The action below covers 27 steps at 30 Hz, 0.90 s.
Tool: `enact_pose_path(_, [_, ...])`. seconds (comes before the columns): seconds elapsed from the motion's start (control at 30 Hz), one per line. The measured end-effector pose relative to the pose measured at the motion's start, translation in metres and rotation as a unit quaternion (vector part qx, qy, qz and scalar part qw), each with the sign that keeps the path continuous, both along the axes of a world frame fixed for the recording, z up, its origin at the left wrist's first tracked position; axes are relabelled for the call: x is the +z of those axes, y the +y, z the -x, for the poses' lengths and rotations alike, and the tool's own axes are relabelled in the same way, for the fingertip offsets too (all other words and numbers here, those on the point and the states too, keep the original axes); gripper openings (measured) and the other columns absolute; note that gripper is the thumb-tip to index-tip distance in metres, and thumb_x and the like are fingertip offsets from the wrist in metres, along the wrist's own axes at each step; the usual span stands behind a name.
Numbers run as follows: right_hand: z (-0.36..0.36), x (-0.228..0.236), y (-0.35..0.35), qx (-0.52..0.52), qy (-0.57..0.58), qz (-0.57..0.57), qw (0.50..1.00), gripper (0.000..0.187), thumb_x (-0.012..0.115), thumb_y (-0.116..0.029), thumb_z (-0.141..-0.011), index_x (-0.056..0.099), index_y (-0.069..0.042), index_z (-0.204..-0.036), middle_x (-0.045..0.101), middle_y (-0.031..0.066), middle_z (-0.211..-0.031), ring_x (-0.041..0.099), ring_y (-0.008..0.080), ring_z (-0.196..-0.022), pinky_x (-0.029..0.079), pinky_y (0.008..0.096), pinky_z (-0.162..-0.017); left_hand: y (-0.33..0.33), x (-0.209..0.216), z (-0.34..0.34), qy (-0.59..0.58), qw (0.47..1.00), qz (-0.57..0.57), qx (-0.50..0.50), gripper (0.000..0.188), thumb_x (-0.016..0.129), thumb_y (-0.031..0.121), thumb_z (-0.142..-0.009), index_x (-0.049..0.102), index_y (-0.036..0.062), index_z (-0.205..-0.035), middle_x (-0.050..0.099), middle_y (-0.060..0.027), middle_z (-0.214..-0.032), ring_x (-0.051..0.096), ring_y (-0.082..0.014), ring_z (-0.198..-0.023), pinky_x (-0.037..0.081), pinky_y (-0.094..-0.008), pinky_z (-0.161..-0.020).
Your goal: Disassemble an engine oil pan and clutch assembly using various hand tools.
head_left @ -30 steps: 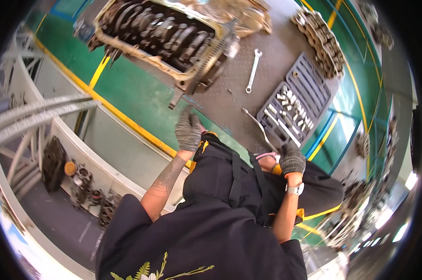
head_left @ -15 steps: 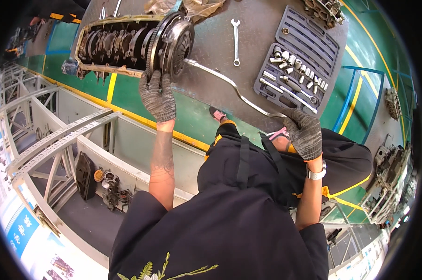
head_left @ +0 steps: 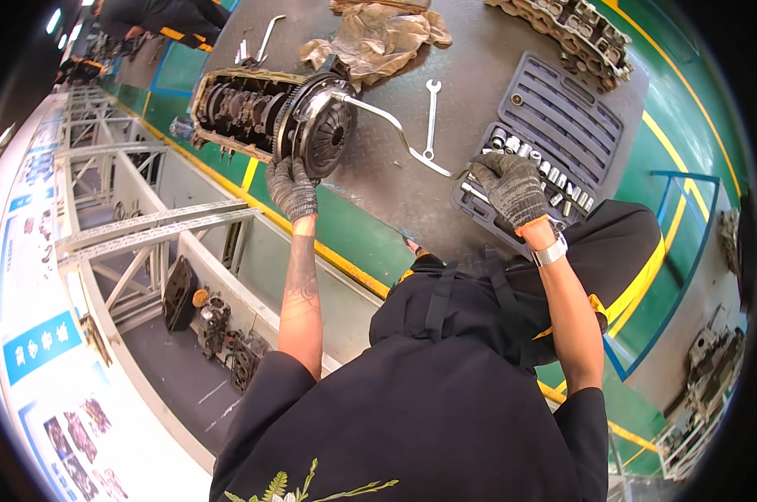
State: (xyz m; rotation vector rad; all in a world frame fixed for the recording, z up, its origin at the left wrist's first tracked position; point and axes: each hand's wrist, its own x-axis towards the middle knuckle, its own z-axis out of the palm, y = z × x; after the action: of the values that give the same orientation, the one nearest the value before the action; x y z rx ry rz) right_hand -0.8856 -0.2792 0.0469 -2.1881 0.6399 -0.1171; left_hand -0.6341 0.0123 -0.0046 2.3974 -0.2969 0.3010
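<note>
Grip, right: gloved right hand (head_left: 512, 186) closed around the near end of a bent silver bar (head_left: 383, 119).
Grip, left: gloved left hand (head_left: 291, 191) has fingers against the lower rim of the clutch and flywheel assembly (head_left: 329, 134); can't tell if it clamps.
Bar: runs up-left from the right hand; far end meets the upper face of the assembly. Can't tell if it seats on a bolt.
Block: engine block (head_left: 243, 113), open side up, just left of the assembly.
Case: black socket case (head_left: 567, 107) lies open under and beside the right hand.
Tabletop: dark textured table (head_left: 395, 191); combination wrench (head_left: 432, 121) between assembly and case, crumpled brown sheet (head_left: 384, 40) behind, cylinder head (head_left: 572, 35) far right.
Room: green floor (head_left: 353, 234), yellow line, pale metal frame (head_left: 144, 230) at left.
Edges: block sits along the left table edge; case by the near-right edge, next to the person's leg.
Gap: tabletop shows between assembly and case; bar spans it.
</note>
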Motion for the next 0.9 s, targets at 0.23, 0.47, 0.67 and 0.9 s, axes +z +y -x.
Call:
enact_pose_path(0.23, [0.000,-0.025,0.006,0.015,-0.010,-0.092,0.996,0.028,0.064,-0.031,-0.086,0.073,-0.009,-0.100,0.070,0.0166,-0.094,0.067,0.0344,-0.088,0.052,0.0394,-0.078,-0.085,0.070,0.046,-0.138,0.965,-0.070,-0.210,0.047,0.072,0.008,-0.071,0.060,0.0023,-0.116,0.061,-0.0168,-0.111,0.056,-0.0338,-0.108,0.045,-0.0431,-0.095])
enact_pose_path(0.47, [-0.012,-0.049,0.020,0.012,0.037,-0.165,0.985,0.032,0.065,-0.034,-0.086,0.073,-0.008,-0.104,0.068,0.0189,-0.100,0.065,0.0362,-0.094,0.051,0.0404,-0.082,-0.118,0.050,0.063,-0.155,0.762,-0.366,-0.510,0.035,0.064,0.038,-0.081,0.070,0.0078,-0.097,0.068,-0.0122,-0.090,0.059,-0.0293,-0.105,0.029,-0.0449,-0.109])
enact_pose_path(0.67, [-0.008,-0.042,0.033,-0.030,0.051,-0.239,0.969,0.036,0.067,-0.033,-0.085,0.072,-0.002,-0.103,0.069,0.0216,-0.097,0.068,0.0342,-0.090,0.052,0.0384,-0.081,-0.093,0.048,0.073,-0.071,0.692,-0.449,-0.561,0.040,0.052,0.042,-0.091,0.071,0.0087,-0.081,0.066,-0.0141,-0.078,0.061,-0.0297,-0.091,0.032,-0.0440,-0.106])
enact_pose_path(0.9, [0.002,-0.044,0.043,-0.019,0.056,-0.258,0.964,0.037,0.066,-0.032,-0.086,0.071,-0.001,-0.106,0.068,0.0138,-0.071,0.063,0.0190,-0.062,0.050,0.0336,-0.064,-0.069,0.050,0.091,-0.072,0.720,-0.395,-0.566,0.031,0.055,0.038,-0.089,0.070,0.0119,-0.081,0.063,-0.0095,-0.072,0.060,-0.0282,-0.081,0.036,-0.0433,-0.099])
